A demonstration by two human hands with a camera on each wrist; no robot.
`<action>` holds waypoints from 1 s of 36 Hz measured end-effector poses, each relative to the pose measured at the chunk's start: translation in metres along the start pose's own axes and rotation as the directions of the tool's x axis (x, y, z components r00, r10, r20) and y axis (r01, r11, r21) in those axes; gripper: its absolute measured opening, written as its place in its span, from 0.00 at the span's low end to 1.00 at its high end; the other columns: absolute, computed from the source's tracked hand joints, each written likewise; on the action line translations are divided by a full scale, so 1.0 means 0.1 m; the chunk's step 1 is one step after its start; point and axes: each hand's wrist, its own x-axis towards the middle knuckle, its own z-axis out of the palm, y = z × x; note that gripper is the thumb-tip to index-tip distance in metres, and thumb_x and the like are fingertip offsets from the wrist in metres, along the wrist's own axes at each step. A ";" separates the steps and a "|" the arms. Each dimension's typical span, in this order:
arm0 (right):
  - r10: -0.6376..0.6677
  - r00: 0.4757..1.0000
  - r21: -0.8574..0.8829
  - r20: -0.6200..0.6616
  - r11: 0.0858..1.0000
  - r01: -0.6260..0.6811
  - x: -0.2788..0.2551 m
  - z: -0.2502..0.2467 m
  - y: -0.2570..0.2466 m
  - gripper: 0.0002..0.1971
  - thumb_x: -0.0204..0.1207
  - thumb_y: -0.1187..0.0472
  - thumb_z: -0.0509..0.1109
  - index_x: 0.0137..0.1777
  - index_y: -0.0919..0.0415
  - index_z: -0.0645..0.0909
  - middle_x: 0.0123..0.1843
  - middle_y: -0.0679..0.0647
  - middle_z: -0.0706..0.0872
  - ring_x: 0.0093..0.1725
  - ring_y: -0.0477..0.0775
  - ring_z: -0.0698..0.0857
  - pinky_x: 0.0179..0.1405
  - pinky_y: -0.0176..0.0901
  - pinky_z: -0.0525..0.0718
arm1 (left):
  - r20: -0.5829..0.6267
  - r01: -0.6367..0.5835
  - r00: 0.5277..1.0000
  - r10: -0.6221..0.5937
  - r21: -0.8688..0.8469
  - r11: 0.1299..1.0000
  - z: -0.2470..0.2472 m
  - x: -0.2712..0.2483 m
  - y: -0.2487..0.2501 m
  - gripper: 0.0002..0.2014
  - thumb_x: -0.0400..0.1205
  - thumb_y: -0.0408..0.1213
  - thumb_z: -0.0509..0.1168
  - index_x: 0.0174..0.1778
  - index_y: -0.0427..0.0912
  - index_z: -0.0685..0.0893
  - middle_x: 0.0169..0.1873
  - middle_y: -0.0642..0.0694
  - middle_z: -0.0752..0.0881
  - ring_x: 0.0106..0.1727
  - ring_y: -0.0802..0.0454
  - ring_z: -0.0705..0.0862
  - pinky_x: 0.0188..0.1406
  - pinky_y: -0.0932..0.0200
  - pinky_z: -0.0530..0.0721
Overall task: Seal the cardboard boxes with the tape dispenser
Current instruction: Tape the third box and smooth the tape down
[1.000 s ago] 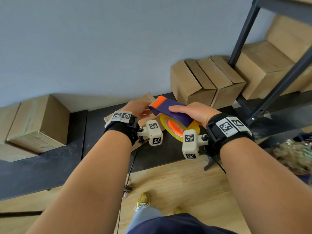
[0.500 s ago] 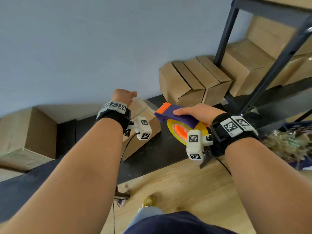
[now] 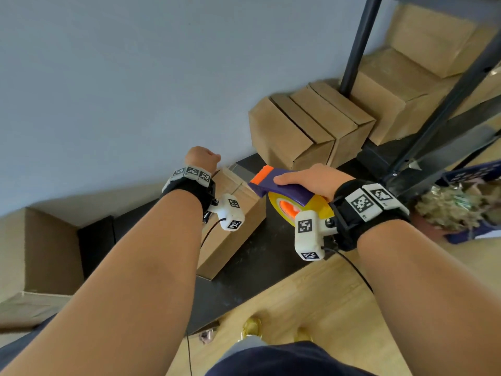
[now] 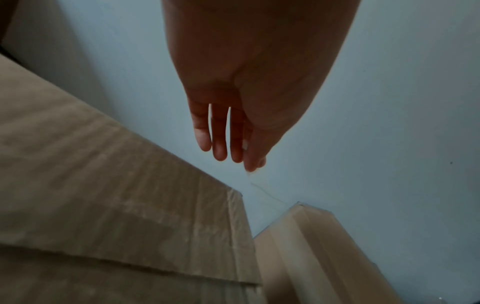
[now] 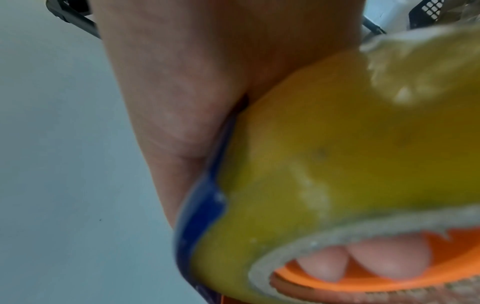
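A long cardboard box (image 3: 233,240) lies on the black platform (image 3: 257,264), with clear tape at its far end. My left hand (image 3: 202,158) is raised above that far end, close to the wall. In the left wrist view its thumb and forefinger (image 4: 249,164) pinch a thin strand of clear tape (image 4: 265,191) that runs down to a taped cardboard corner (image 4: 298,207). My right hand (image 3: 311,180) grips the purple tape dispenser (image 3: 279,185) just right of the box, orange blade pointing left. Its fingers (image 5: 363,261) curl inside the yellow tape roll (image 5: 337,154).
Closed cardboard boxes (image 3: 311,126) stand against the wall at the back right, with more behind a dark metal shelf post (image 3: 357,44). Another box (image 3: 35,253) sits at the far left. A blue crate (image 3: 461,202) of crumpled material is on the right, above wooden floor (image 3: 311,308).
My left hand has left the dispenser's front and risen up and back toward the wall. The right hand with the dispenser has stayed beside the box.
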 end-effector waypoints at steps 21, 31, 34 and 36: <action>0.157 0.987 -0.006 0.027 0.988 -0.157 0.14 0.19 -0.03 0.34 0.63 0.33 0.77 0.59 0.58 0.82 0.53 0.57 0.90 0.53 0.58 0.89 0.65 0.56 0.84 | 0.141 0.042 0.989 -0.038 -0.024 0.999 0.25 0.11 -0.22 0.17 0.88 0.36 0.53 0.67 0.31 0.79 0.65 0.34 0.81 0.66 0.37 0.79 0.62 0.52 0.76; 0.163 0.986 -0.011 0.015 0.987 -0.163 0.11 0.20 -0.04 0.33 0.66 0.35 0.77 0.62 0.59 0.80 0.55 0.58 0.88 0.54 0.57 0.87 0.65 0.54 0.83 | 0.165 0.104 0.982 -0.090 -0.076 0.992 0.30 0.01 -0.28 0.17 0.90 0.34 0.46 0.70 0.31 0.72 0.66 0.30 0.78 0.70 0.35 0.76 0.63 0.49 0.73; 0.167 0.986 -0.005 0.013 0.986 -0.167 0.11 0.21 -0.03 0.33 0.66 0.35 0.77 0.62 0.59 0.79 0.55 0.57 0.88 0.54 0.57 0.87 0.65 0.54 0.83 | -0.015 0.036 0.999 -0.038 -0.073 0.997 0.31 0.04 -0.33 0.13 0.84 0.42 0.61 0.53 0.36 0.81 0.50 0.39 0.84 0.57 0.40 0.83 0.43 0.55 0.75; 0.159 0.987 -0.005 0.013 0.987 -0.159 0.11 0.21 -0.01 0.33 0.65 0.34 0.77 0.61 0.59 0.80 0.54 0.57 0.88 0.53 0.57 0.88 0.65 0.54 0.84 | -0.104 -0.039 0.994 0.030 -0.089 0.995 0.34 0.02 -0.31 0.09 0.82 0.40 0.64 0.51 0.40 0.85 0.50 0.43 0.87 0.47 0.47 0.82 0.41 0.58 0.74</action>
